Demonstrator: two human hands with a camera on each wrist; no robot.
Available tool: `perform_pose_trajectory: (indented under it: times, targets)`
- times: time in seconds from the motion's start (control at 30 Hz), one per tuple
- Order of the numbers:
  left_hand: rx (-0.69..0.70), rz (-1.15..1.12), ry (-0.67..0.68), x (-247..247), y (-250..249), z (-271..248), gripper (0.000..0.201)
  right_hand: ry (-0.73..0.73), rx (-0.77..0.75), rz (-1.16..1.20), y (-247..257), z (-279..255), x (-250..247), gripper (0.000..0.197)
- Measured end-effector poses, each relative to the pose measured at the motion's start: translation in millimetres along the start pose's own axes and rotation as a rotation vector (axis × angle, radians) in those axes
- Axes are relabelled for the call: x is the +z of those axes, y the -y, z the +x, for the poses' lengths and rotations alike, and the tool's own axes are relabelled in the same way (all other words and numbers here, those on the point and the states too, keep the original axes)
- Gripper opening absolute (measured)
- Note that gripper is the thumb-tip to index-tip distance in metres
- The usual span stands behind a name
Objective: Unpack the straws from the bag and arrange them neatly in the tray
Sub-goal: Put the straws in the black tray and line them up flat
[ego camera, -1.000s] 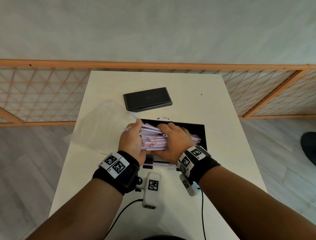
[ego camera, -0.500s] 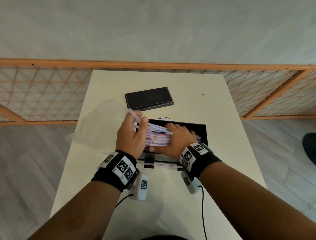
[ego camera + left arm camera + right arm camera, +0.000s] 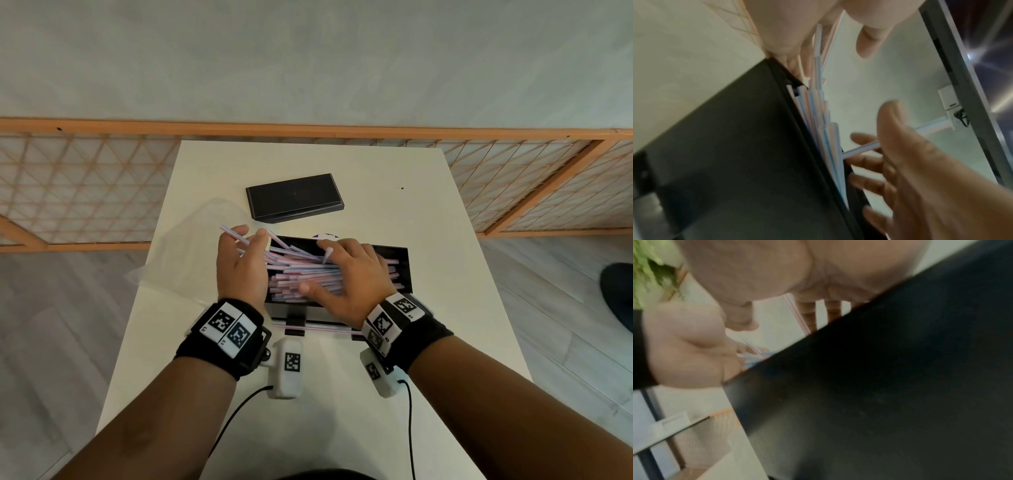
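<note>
Pink, blue and white striped straws (image 3: 301, 274) lie heaped in the black tray (image 3: 405, 270) at mid table, fanning up toward its left end. My left hand (image 3: 245, 240) is at that end with fingers spread against the straw tips, and one straw (image 3: 231, 234) lies loose across its fingers. In the left wrist view that straw (image 3: 861, 150) crosses my relaxed fingers beside the tray wall (image 3: 725, 146). My right hand (image 3: 346, 274) lies flat on the heap, fingers spread, hiding the straws beneath. The clear bag (image 3: 191, 253) lies flat to the left.
A black lid (image 3: 294, 197) lies behind the tray. One stray straw (image 3: 318, 329) lies on the table (image 3: 445, 222) along the tray's near side. An orange lattice fence (image 3: 85, 185) runs behind the table, with grey floor on both sides.
My left hand let go of the bunch it gripped and spread its fingers. The straws dropped into the tray, and my right hand flattened over them.
</note>
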State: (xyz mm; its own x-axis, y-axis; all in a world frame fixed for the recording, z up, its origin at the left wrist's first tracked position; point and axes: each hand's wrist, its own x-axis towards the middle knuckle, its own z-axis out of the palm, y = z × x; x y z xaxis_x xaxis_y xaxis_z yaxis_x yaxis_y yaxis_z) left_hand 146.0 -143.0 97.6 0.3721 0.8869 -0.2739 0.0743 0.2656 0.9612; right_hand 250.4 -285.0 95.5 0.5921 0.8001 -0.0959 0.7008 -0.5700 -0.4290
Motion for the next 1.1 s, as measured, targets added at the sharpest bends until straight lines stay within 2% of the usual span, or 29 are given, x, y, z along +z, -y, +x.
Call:
perform_pose_trajectory:
  times: [0.07, 0.13, 0.23, 0.33, 0.43, 0.5, 0.57, 0.63, 0.73, 0.83, 0.97, 1.1]
  targets:
    - [-0.042, 0.033, 0.053, 1.3, 0.7, 0.4, 0.022, -0.053, -0.027, 0.072, 3.1, 2.4, 0.9, 0.056]
    - [-0.056, 0.082, 0.085, 2.1, 0.1, -1.0, 0.024, -0.077, -0.030, 0.130, 5.2, 7.7, 1.5, 0.038]
    - [-0.093, 0.091, 0.027, -0.4, 0.8, 0.7, 0.032, -0.178, -0.106, 0.257, 6.9, 10.6, -2.4, 0.027]
    - [-0.092, 0.090, -0.039, -6.1, 4.9, 9.0, 0.022, -0.249, -0.151, 0.409, 15.5, 4.5, -24.1, 0.018]
    - [-0.072, 0.093, -0.055, -8.7, 2.8, 12.2, 0.013, -0.376, -0.235, 0.489, 27.2, -6.4, -55.1, 0.017]
    - [-0.073, 0.079, -0.056, -8.6, 0.1, 12.6, 0.022, -0.412, -0.304, 0.520, 29.7, -10.6, -69.6, 0.018]
    - [-0.084, 0.057, -0.064, -7.2, -1.9, 12.1, 0.026, -0.402, -0.349, 0.472, 26.6, -11.0, -73.0, 0.019]
    - [-0.090, 0.030, -0.049, -4.6, -3.9, 9.8, 0.024, -0.330, -0.365, 0.368, 17.9, -8.7, -63.6, 0.023]
    - [-0.139, -0.019, -0.065, -2.8, -5.1, 7.9, 0.024, -0.116, -0.308, 0.201, 6.7, -5.4, -37.7, 0.041]
    - [-0.167, -0.009, -0.080, -5.1, -5.5, 8.3, 0.029, 0.032, -0.245, 0.059, 2.5, -5.0, -12.0, 0.041]
    - [-0.097, 0.079, -0.092, -8.7, -8.4, 6.4, 0.020, -0.030, -0.161, -0.031, -1.6, -4.1, 2.8, 0.039]
    - [0.014, 0.188, -0.099, -16.2, -6.9, -1.9, 0.011, 0.009, -0.021, -0.109, -14.7, -2.3, -1.1, 0.062]
